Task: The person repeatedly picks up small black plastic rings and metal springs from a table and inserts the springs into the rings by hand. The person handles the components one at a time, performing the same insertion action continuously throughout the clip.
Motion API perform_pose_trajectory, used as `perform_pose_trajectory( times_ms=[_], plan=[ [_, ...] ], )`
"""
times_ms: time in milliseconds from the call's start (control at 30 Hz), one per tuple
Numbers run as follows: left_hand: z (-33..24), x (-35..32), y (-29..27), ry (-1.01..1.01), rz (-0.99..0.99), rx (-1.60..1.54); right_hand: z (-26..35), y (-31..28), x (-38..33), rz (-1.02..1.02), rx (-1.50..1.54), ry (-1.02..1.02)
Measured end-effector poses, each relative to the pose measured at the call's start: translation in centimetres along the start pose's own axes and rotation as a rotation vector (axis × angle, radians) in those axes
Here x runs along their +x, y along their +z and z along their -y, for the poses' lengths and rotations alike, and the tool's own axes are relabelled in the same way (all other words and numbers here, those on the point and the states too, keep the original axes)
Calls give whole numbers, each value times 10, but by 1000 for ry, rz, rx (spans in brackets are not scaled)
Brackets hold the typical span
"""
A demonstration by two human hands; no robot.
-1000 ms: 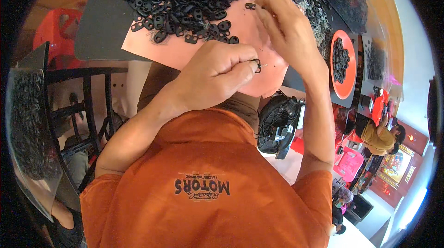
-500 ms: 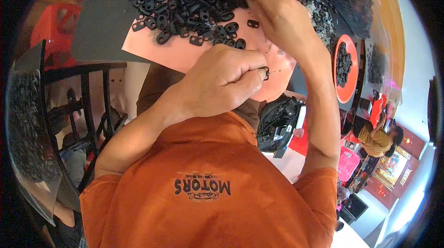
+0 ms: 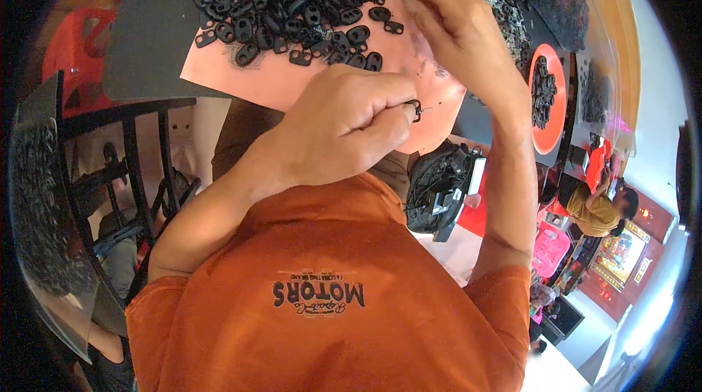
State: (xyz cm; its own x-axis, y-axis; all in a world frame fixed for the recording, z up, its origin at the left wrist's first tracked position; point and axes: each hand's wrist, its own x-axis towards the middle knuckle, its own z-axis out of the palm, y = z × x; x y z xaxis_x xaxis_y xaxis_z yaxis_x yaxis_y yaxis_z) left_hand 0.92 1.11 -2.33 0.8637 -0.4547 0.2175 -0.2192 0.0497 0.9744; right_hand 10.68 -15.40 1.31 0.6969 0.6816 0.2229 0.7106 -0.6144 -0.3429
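My left hand (image 3: 347,125) is closed in a pinch on a small black plastic piece with a hole (image 3: 417,110), its edge poking out past thumb and forefinger. A thin, fine line shows beside it, too small to make out. My right hand (image 3: 457,37) reaches to the pile's right edge, thumb and forefinger apart, and nothing shows between them. Black two-hole cord lock parts (image 3: 292,4) are heaped over a pink sheet (image 3: 256,85). A few loose ones, such as a black piece (image 3: 393,27), lie beside my right fingertips.
Small clear or metallic parts (image 3: 512,26) lie right of the heap. An orange-red dish (image 3: 542,140) of black pieces stands further right. A dark table (image 3: 150,48) bears the sheet. A red stool (image 3: 69,63) and black metal frame (image 3: 131,143) are left. Another person (image 3: 596,209) sits far right.
My right thumb and forefinger have come away from a black piece at the heap's edge, and a few loose pieces now lie there. My left hand keeps its pinch. The view shifts slightly.
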Motion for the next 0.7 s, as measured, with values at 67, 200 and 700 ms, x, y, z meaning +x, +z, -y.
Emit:
perform_pose_trajectory(
  times_ms=[67,200,700],
  plan=[
    [0,-2,0,-26,4,-22,3,3,1,19,23,2],
    [0,-2,-2,-4,19,-8,7,1,-5,76,-34,4],
    [1,0,2,20,-27,10,15,4,-1,138,-60,108]
  ],
)
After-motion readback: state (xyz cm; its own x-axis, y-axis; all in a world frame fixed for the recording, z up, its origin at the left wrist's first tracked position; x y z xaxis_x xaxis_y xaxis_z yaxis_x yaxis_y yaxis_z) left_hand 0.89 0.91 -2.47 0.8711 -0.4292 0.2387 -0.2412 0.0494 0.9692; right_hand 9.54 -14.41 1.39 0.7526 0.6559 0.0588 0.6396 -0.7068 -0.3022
